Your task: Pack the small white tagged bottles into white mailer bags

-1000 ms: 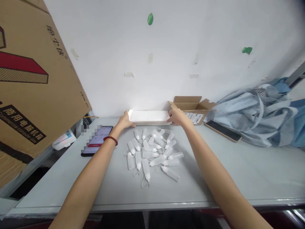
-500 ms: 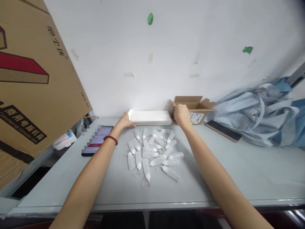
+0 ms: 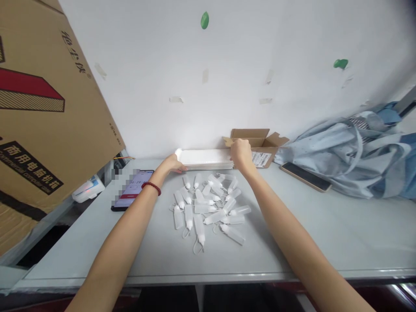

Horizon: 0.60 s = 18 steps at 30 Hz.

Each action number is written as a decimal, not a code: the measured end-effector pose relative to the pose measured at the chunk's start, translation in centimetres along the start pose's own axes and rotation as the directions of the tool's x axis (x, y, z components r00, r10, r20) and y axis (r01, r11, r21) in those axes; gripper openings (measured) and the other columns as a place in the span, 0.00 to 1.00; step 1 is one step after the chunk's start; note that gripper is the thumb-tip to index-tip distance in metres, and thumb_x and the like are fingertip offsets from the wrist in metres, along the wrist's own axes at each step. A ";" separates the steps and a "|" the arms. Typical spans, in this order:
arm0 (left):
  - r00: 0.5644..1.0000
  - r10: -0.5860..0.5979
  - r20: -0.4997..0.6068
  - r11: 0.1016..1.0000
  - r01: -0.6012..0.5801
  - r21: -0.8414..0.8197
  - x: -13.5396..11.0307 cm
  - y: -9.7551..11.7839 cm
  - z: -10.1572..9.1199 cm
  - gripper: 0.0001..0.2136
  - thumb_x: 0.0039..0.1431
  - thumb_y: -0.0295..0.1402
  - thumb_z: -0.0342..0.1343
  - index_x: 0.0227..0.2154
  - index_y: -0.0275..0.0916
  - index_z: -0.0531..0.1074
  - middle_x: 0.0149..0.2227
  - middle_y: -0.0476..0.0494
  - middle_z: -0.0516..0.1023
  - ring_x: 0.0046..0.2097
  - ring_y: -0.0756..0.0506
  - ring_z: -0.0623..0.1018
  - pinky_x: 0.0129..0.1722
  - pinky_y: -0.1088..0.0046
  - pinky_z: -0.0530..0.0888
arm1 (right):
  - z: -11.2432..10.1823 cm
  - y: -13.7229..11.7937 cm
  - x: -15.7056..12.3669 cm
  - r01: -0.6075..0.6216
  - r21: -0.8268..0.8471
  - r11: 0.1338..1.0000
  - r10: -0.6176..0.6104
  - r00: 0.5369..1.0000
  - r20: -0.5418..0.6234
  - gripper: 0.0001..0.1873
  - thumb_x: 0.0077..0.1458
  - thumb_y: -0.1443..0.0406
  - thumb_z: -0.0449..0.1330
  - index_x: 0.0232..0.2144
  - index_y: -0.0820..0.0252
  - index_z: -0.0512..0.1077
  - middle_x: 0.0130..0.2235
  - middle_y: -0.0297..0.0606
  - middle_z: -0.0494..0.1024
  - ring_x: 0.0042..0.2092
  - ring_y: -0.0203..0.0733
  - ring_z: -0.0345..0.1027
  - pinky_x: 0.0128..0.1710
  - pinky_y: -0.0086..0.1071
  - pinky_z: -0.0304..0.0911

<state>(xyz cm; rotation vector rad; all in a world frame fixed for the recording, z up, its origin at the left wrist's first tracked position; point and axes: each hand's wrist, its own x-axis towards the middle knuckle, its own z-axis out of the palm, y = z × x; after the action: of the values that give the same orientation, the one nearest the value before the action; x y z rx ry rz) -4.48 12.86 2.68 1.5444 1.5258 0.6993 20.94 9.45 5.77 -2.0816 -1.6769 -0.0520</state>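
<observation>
A stack of white trays [image 3: 208, 158] lies at the back of the grey table [image 3: 341, 234], against the wall. My left hand [image 3: 172, 164], with a red bead bracelet on its wrist, rests stretched out against the stack's left end. My right hand [image 3: 241, 152] is closed on the near left edge of a small open cardboard box [image 3: 263, 143], which stands right beside the stack's right end. In front of the trays, between my forearms, lies a heap of several small translucent squeeze bottles [image 3: 208, 206] with tethered caps.
A phone [image 3: 131, 190] with a lit screen lies left of my left arm. A large cardboard carton [image 3: 42, 117] leans in at the far left. Another phone [image 3: 305, 176] and a heap of light blue cloth [image 3: 351, 151] lie at the right.
My right hand left the right end of the tray stack and closed on the cardboard box, which has slid left up to the stack. My left hand stays at the left end.
</observation>
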 end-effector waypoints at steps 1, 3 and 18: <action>1.000 -0.018 0.005 1.000 0.018 0.020 0.0 0.1 -0.1 0.29 0.27 0.22 0.69 0.39 0.35 0.70 0.38 0.37 0.78 0.40 0.37 0.78 0.33 0.67 0.78 | -0.1 -0.1 -0.1 -0.002 0.006 1.000 0.002 1.000 0.001 0.17 0.59 0.71 0.45 0.38 0.67 0.74 0.37 0.54 0.77 0.41 0.52 0.71 0.37 0.34 0.64; 0.999 -0.047 -0.002 0.997 0.047 0.060 0.0 0.1 -0.4 0.29 0.26 0.23 0.70 0.39 0.35 0.71 0.37 0.36 0.78 0.40 0.35 0.78 0.33 0.65 0.77 | -0.4 -0.3 -0.3 -0.010 0.014 1.000 0.011 1.000 -0.001 0.17 0.59 0.72 0.44 0.40 0.68 0.72 0.38 0.54 0.76 0.42 0.52 0.71 0.37 0.34 0.63; 0.998 0.050 -0.024 0.987 -0.046 0.156 -0.4 0.5 -0.1 0.26 0.30 0.23 0.68 0.39 0.36 0.70 0.41 0.37 0.79 0.44 0.36 0.78 0.36 0.67 0.77 | 0.5 -0.9 -1.4 0.022 -0.025 0.999 -0.021 1.000 0.021 0.17 0.63 0.64 0.46 0.50 0.65 0.66 0.44 0.54 0.73 0.48 0.54 0.69 0.43 0.38 0.61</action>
<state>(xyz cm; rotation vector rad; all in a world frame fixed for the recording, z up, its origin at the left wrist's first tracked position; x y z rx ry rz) -4.36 12.48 3.22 1.6985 1.6001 0.6434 19.64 8.52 5.16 -2.0898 -1.7193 -0.0589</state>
